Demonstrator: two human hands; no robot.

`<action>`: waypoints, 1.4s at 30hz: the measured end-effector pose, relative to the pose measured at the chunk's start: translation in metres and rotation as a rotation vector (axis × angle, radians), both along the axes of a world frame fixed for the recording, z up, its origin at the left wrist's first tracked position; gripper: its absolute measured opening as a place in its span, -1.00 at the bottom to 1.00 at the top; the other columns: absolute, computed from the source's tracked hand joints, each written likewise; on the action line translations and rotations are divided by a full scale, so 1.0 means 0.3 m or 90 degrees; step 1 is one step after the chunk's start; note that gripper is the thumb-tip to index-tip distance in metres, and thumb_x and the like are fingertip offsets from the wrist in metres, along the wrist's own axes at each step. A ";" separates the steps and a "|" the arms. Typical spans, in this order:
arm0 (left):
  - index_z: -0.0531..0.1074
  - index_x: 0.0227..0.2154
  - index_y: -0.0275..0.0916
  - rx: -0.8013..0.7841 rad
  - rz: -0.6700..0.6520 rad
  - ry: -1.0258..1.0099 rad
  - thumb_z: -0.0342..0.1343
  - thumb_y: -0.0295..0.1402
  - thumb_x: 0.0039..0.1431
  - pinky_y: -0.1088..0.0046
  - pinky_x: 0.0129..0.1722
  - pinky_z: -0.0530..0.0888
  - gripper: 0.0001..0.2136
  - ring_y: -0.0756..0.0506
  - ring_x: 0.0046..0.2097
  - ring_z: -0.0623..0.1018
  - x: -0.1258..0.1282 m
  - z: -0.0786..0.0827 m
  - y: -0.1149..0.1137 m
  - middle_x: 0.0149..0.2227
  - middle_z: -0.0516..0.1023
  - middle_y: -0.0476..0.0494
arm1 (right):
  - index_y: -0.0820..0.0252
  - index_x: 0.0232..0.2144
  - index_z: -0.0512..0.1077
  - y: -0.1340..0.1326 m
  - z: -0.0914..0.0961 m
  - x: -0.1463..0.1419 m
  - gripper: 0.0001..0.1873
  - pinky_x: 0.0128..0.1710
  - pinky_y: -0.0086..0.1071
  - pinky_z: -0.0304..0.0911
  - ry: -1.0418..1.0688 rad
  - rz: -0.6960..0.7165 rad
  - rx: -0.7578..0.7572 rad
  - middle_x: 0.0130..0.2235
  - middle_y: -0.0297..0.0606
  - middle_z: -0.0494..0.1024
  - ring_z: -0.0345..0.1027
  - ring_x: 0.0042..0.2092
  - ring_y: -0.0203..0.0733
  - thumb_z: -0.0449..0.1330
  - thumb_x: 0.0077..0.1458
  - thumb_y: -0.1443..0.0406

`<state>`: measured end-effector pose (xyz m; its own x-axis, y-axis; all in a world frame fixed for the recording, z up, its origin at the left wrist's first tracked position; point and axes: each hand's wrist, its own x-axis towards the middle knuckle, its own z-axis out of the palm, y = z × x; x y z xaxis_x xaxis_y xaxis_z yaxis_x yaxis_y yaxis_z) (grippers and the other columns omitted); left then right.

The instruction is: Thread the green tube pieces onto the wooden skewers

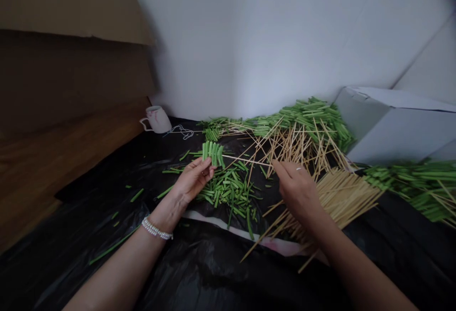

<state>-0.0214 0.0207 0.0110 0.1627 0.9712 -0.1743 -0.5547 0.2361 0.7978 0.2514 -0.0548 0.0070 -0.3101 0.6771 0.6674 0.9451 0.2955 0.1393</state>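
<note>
Between the thumb and fingers of my left hand (pixel 195 178) is a row of short green stem pieces (pixel 213 153), threaded side by side on a wooden skewer (pixel 245 160). My right hand (pixel 297 185) pinches the skewer's other end, so its bare length spans the gap between my hands. Below them lies a loose heap of cut green stems (pixel 228 187). A thick bundle of bare skewers (pixel 347 197) rests beside and under my right forearm. Behind it, many filled skewers (pixel 313 116) are piled with their bare ends pointing toward me.
Black plastic sheeting (pixel 199 263) covers the surface. A white mug (pixel 158 119) and a tangle of string (pixel 183 132) sit at the back left. Cardboard (pixel 71 69) stands left, a white box (pixel 392 121) right. More filled skewers (pixel 420 183) lie at far right.
</note>
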 end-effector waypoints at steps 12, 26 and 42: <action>0.53 -0.19 -0.33 0.021 -0.059 -0.034 0.22 -0.46 0.12 0.59 -0.32 0.52 -0.82 0.02 -0.31 0.59 0.011 0.011 -0.023 -0.28 0.62 -0.17 | 0.18 -0.13 0.46 0.029 0.027 0.088 -0.70 -0.12 -0.25 0.33 0.339 -0.034 -0.041 -0.17 -0.13 0.58 0.46 -0.15 -0.11 -0.04 0.22 0.32; 0.53 -0.22 -0.39 -0.033 -0.103 -0.038 0.14 -0.42 0.21 0.60 -0.35 0.52 -0.85 0.03 -0.35 0.58 0.022 -0.016 -0.021 -0.36 0.60 -0.17 | 0.25 -0.27 0.46 0.093 0.027 0.221 -0.54 -0.76 -0.54 -0.15 1.013 0.063 -0.216 -0.68 -0.49 0.33 -0.02 -0.73 -0.48 0.25 -0.07 -0.01; 0.54 -0.24 -0.38 -0.049 -0.102 -0.030 0.14 -0.52 0.17 0.59 -0.36 0.51 -0.87 0.04 -0.37 0.58 0.028 -0.019 -0.026 -0.37 0.61 -0.17 | 0.11 -0.19 0.20 0.094 0.023 0.205 -0.43 -0.72 -0.55 -0.02 1.060 0.060 -0.108 -0.56 -0.46 0.51 0.13 -0.69 -0.41 0.37 -0.22 0.14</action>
<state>-0.0131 0.0129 0.0052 0.3244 0.9161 -0.2355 -0.5408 0.3839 0.7484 0.3128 -0.0266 0.0140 0.5718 0.7921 0.2137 -0.0013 0.2614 -0.9652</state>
